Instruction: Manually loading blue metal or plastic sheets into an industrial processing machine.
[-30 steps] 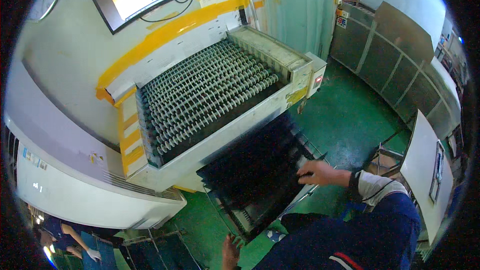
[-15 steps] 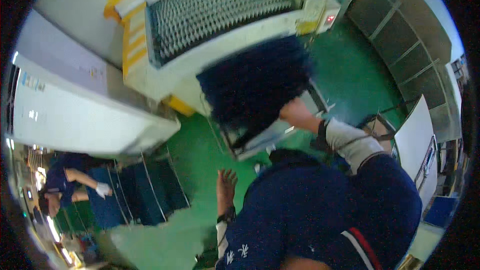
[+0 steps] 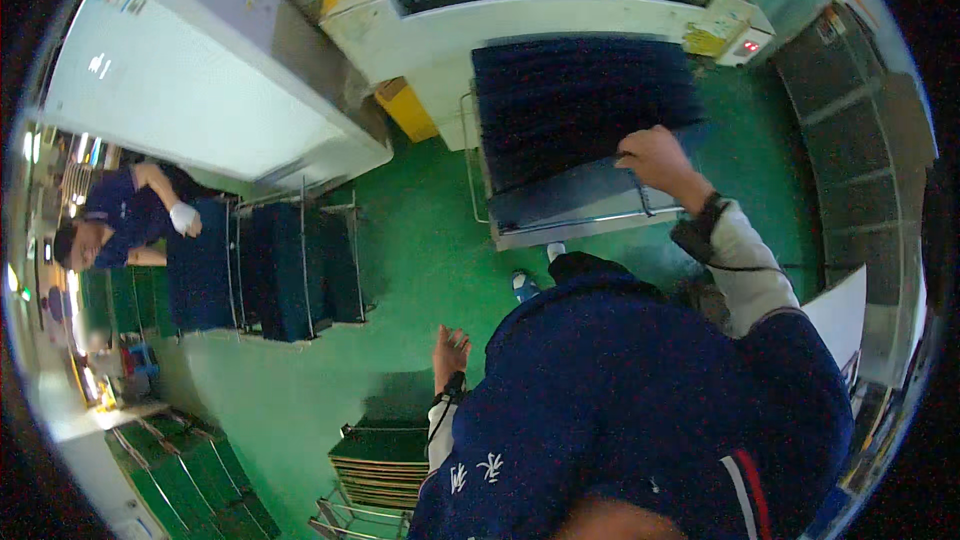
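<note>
Head view | dark sheets (image 3: 585, 90): upper centre, long edges left-to-right | right hand (image 3: 660, 162): nearer, sheets up-left, fingers curled, grip unclear | left hand (image 3: 452, 350): lower centre, half-open, empty

Open green floor (image 3: 415, 230) parts the left fingers (image 3: 456, 336) from the rack (image 3: 305, 260), while the dark stack (image 3: 588, 100) stands before the right fingers (image 3: 630, 149).

Your right arm (image 3: 742, 265): stretched forward, bent | your right hand (image 3: 658, 162): back upward, fingers curled | your left hand (image 3: 452, 348): out to your left, fingers loosely bent
</note>
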`<state>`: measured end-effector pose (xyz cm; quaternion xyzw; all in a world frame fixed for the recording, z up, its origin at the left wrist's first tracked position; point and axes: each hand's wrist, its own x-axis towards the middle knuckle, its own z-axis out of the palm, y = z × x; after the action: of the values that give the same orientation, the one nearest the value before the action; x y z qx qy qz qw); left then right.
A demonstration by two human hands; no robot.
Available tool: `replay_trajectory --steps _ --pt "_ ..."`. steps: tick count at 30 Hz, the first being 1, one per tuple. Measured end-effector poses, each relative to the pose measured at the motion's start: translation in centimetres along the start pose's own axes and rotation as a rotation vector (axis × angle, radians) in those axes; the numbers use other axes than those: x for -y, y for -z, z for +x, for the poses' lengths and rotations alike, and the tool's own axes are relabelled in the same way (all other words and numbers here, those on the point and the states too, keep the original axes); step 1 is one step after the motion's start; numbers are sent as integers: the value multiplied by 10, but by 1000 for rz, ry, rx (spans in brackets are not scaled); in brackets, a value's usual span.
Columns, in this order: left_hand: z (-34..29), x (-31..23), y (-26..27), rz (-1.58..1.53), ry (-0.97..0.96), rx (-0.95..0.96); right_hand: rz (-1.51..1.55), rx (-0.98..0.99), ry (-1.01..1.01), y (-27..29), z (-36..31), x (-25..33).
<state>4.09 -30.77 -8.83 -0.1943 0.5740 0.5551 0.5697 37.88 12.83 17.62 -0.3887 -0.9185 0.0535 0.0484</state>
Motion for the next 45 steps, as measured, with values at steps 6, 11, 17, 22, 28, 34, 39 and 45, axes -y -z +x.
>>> replay_trajectory --steps 6,11,17,22,28,34,39,45 --pt "17 31 15 8 -68 -11 69 -257 56 115 -7 -1" --pt "25 19 -19 74 -53 -122 397 -298 -406 168 -20 -62" --pt "12 -3 -61 148 -95 -122 -67 -534 -258 151 -20 -162" --pt "20 5 -74 33 -114 -96 193 -375 -479 123 3 -206" --pt "17 5 -102 54 -200 18 1235 -490 -397 79 71 -202" --pt "2 -3 -136 15 -123 -108 1596 -440 -446 56 158 -182" --pt "-6 17 -126 -54 -147 -168 2112 -294 -354 24 242 -214" --pt "-30 38 -120 17 -204 -230 1556 -125 -135 21 331 -243"
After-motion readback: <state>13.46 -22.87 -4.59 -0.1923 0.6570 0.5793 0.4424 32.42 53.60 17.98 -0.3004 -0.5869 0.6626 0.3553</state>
